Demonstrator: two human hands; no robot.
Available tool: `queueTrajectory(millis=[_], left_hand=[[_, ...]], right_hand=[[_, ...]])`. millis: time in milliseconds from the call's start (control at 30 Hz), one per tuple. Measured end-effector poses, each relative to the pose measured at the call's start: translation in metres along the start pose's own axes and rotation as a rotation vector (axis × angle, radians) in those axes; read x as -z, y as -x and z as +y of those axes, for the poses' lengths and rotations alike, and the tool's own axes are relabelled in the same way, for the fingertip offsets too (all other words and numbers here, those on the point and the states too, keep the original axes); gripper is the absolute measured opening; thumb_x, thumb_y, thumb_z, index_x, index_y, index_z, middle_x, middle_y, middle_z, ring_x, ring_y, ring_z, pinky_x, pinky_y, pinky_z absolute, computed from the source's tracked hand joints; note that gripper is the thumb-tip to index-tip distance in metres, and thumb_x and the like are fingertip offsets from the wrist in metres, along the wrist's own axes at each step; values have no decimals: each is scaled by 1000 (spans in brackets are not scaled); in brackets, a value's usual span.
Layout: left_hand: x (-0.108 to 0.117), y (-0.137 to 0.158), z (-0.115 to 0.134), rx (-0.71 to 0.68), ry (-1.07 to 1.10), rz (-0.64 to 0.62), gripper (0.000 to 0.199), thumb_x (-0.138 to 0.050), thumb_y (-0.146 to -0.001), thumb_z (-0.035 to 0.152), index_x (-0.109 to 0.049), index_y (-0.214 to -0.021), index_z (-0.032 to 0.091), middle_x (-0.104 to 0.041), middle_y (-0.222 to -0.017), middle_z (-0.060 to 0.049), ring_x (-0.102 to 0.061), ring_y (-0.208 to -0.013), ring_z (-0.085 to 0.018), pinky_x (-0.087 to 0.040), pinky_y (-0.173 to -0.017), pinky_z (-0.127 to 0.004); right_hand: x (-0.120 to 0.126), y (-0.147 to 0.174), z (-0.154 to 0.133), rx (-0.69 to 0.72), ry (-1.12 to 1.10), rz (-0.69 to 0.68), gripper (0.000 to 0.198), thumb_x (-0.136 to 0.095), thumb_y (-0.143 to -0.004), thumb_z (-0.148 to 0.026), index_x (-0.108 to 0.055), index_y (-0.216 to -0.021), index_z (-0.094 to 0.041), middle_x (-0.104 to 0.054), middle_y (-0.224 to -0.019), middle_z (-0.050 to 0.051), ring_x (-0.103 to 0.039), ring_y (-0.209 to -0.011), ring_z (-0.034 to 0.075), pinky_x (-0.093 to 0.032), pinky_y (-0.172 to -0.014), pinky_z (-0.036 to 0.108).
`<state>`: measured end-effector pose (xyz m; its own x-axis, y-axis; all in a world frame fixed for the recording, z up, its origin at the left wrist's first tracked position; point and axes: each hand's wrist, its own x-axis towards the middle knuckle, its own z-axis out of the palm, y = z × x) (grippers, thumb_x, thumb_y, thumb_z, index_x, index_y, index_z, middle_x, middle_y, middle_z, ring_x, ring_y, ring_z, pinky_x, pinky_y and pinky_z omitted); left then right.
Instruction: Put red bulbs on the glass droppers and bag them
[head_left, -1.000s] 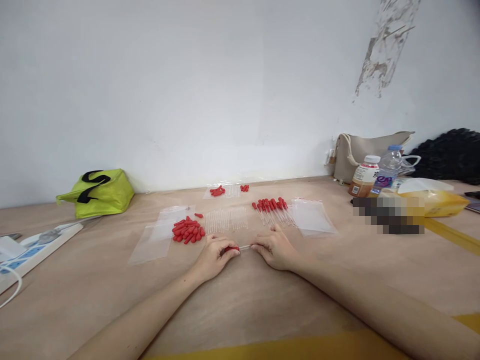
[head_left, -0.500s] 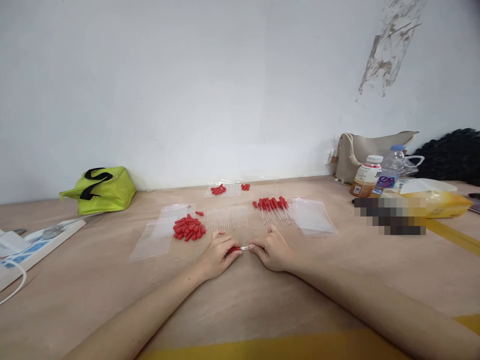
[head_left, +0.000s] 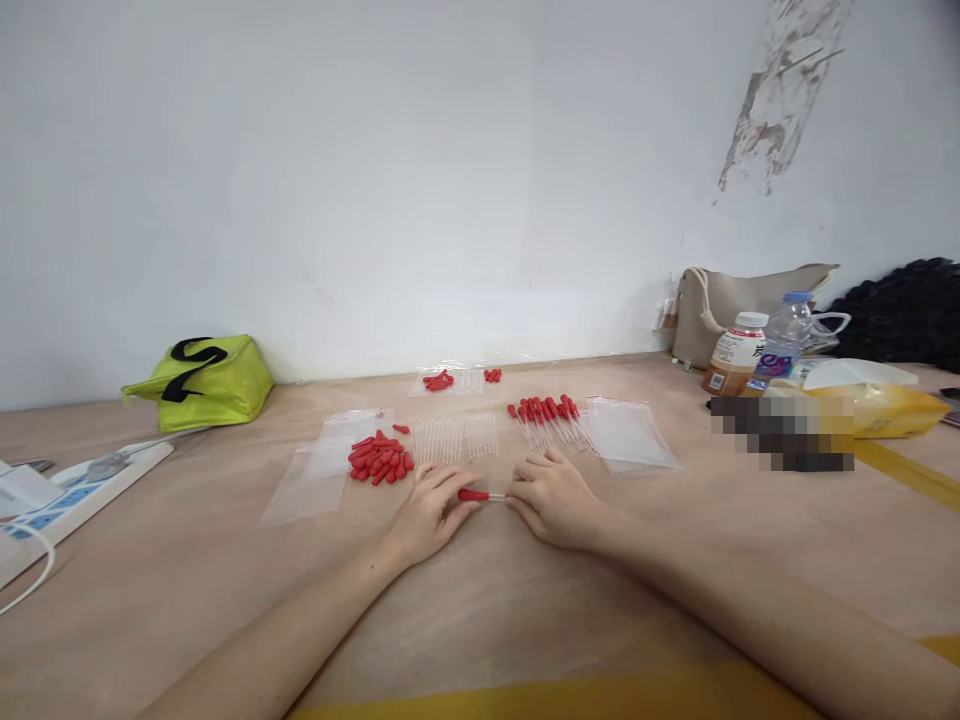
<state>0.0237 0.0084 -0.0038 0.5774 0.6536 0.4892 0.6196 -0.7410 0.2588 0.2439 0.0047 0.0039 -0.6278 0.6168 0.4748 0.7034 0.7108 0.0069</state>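
Note:
A glass dropper with a red rubber bulb (head_left: pixel 472 495) lies level between my hands. My right hand (head_left: pixel 551 500) pinches its clear tube. The thumb and forefinger of my left hand (head_left: pixel 433 510) are parted around the bulb, which shows in the gap between them. Beyond my left hand is a pile of loose red bulbs (head_left: pixel 379 460), with one bulb (head_left: pixel 401 429) apart from it. Thin clear glass tubes (head_left: pixel 454 437) lie side by side behind my hands. To their right are several droppers (head_left: pixel 547 412) with red bulbs fitted, laid in a row.
Clear plastic bags lie left (head_left: pixel 307 485) and right (head_left: pixel 634 435). At the back is a bag with red bulbs (head_left: pixel 438 380) and tubes. A power strip (head_left: pixel 71 500) and green bag (head_left: pixel 217 385) are left; bottles (head_left: pixel 736 355) and a yellow tissue pack (head_left: pixel 892 410) stand right.
My left fingers have loosened and spread from the bulb, so more of it shows. My right hand has shifted slightly right, and the bulb now sits over the tube's end.

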Motion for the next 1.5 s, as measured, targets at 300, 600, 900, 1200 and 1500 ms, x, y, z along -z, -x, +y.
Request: queueTrajectory(millis=[300,600,900,1200,1500], left_hand=[[0,1,2,37,99,-51,25,-45,-83,21,-50,-108,22,-53,-103,-7,-52,-88,-18,-42,-77,-31],[0,-1,0,17,123,-91,16,-44,-84,20,-56,-95,19,-55,-92,-5,-53,-83,-17,-42,-74,-29],[0,-2,-1,12,125,-86,14,-45,-84,19,-57,-93,19,-55,-90,-4,-53,-82,-15,-42,-73,-28],[3,-4,-2,7,53,-53,15,-44,-85,22,-58,-89,19,-57,-89,-4,-53,-82,-16,-41,-75,-28],[76,-50,-100,293,-302,-50,11,-50,-74,19,-60,-71,19,-60,-83,-7,-53,-82,-23,-37,-76,-33]], right_hand=[[-8,-30,88,-786,-44,139,35,-36,-82,-32,-59,-59,-19,-61,-61,4,-52,-58,15,-26,-55,26],[-21,-24,101,-950,75,151,22,-40,-76,-28,-59,-84,-20,-65,-78,4,-56,-77,20,-25,-74,33],[-23,-25,102,-970,96,93,20,-41,-75,-26,-57,-82,-18,-64,-79,6,-56,-75,19,-24,-74,35],[-25,-34,55,-696,-8,29,21,-43,-76,-30,-63,-74,-21,-65,-78,3,-56,-78,17,-24,-79,33],[-33,-73,35,-857,-142,-108,19,-48,-72,-28,-65,-76,-21,-66,-83,6,-57,-85,20,-30,-77,33]])
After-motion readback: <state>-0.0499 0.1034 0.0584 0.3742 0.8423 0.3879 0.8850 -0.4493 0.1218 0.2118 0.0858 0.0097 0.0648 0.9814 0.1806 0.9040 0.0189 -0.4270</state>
